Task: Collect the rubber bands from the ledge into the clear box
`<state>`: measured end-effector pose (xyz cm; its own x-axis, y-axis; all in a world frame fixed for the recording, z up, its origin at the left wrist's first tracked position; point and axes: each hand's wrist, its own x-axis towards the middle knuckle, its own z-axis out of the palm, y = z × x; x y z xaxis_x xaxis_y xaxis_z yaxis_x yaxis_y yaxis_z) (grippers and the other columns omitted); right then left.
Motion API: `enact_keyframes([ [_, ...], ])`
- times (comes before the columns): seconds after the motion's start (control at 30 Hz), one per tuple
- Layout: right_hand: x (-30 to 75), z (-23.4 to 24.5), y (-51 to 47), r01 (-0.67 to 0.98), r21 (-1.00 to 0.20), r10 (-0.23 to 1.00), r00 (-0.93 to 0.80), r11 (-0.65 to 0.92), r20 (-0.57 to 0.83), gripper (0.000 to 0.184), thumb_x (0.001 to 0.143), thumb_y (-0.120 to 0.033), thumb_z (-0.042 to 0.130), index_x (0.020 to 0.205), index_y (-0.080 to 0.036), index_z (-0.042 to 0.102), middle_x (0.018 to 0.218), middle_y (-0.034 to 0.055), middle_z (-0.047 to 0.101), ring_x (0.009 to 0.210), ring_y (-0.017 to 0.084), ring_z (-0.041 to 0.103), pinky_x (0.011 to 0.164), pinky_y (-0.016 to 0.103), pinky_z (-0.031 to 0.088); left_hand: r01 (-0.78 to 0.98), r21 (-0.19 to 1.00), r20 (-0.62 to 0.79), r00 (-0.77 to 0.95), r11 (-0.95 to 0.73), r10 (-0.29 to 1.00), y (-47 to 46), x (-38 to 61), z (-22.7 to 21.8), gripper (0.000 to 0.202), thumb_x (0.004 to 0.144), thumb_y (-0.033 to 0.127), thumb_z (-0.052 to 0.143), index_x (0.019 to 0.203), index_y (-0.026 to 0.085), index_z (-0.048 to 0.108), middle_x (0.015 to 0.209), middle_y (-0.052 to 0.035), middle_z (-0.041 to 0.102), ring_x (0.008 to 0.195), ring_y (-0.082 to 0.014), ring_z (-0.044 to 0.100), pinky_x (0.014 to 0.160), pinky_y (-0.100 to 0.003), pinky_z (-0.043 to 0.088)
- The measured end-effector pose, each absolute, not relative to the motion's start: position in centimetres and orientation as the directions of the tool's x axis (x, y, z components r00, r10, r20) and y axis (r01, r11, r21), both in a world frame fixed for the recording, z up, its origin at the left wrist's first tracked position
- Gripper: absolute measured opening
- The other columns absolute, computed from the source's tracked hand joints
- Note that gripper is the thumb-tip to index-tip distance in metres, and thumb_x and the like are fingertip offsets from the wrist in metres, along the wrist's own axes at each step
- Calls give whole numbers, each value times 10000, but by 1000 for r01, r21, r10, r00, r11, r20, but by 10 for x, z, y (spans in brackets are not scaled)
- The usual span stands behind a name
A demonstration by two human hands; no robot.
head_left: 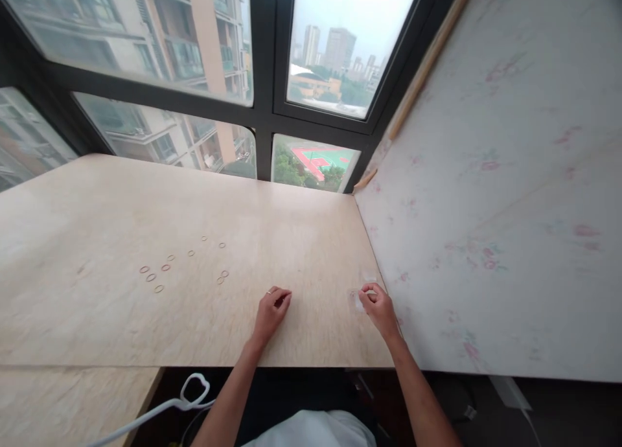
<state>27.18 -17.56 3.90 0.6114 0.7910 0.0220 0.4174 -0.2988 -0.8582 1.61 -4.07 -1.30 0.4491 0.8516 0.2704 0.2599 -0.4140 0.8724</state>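
Observation:
My left hand [273,312] rests on the pale tabletop [301,240], fingers curled in and the thumb tip against them; nothing shows sticking out of it, and a ring sits on one finger. Further right, my right hand [379,309] pinches thumb and fingertips together over a small clear plastic box or packet [356,302]. Whatever lies between those fingertips is too small to make out. Several thin round bands lie scattered left of my hands, among them a dark reddish band [151,278], a yellowish band [159,289] and a pair close together, one being a tan band [224,274].
A second small clear piece [370,278] lies beyond my right hand, beside the flower-patterned wall [486,207]. Dark-framed windows [265,142] border the far edge. Below the front edge at left is a white curved tube [179,403].

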Motion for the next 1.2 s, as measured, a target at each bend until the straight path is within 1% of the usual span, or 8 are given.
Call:
enact_keyframes([
  [0.17,297,41,-196,491,-787,747,663,-373,60,264,789,-444,536,777,-180,537,417,-88,346,378,82,306,394,196,244,285,855,278,455,-434,846,-39,17,-12,196,864,310,498,850,180,644,840,-49,630,771,-153,595,679,-276,483],
  [0.33,306,32,-196,627,-670,793,602,-399,91,255,807,-422,497,783,-183,584,416,-88,319,391,91,312,434,213,257,304,851,270,445,-428,854,-40,18,-12,200,860,323,507,852,181,647,834,-47,635,763,-154,601,671,-274,490],
  [0.47,308,29,-199,704,-569,819,566,-424,90,242,804,-389,497,819,-191,635,432,-76,340,409,103,352,449,222,249,306,855,265,436,-418,860,-40,18,-13,189,859,319,514,853,185,646,838,-44,634,760,-151,604,666,-269,493],
  [0.57,305,33,-205,705,-571,802,584,-421,129,276,829,-404,482,873,-193,656,448,-67,360,424,106,373,465,223,269,313,858,253,433,-408,865,-40,19,-13,187,862,317,512,859,184,645,846,-44,633,770,-150,604,678,-270,493],
  [0.7,289,33,-214,697,-594,790,592,-402,161,322,853,-434,464,872,-184,666,450,-60,366,424,106,368,469,223,294,313,864,243,426,-394,871,-41,19,-10,190,864,319,510,856,184,644,846,-46,631,779,-154,603,687,-273,490],
  [0.9,243,1,-219,707,-653,879,459,-271,132,335,875,-423,445,870,-178,673,475,-35,468,433,109,451,473,208,351,301,881,227,408,-365,884,-41,20,-5,174,850,303,524,841,180,647,823,-42,628,747,-146,601,649,-256,485],
  [1.0,227,-16,-216,749,-608,891,431,-263,145,355,882,-432,429,864,-188,686,510,-12,546,462,121,518,495,210,381,294,889,221,394,-350,892,-40,20,-6,180,856,294,514,838,175,647,819,-46,625,746,-144,593,655,-257,479],
  [1.2,222,-27,-209,796,-492,809,524,-352,268,466,882,-516,384,848,-188,713,566,24,628,464,130,562,476,214,376,282,897,231,359,-341,904,-39,20,-11,172,856,258,512,814,160,647,778,-44,614,716,-132,568,635,-243,444],
])
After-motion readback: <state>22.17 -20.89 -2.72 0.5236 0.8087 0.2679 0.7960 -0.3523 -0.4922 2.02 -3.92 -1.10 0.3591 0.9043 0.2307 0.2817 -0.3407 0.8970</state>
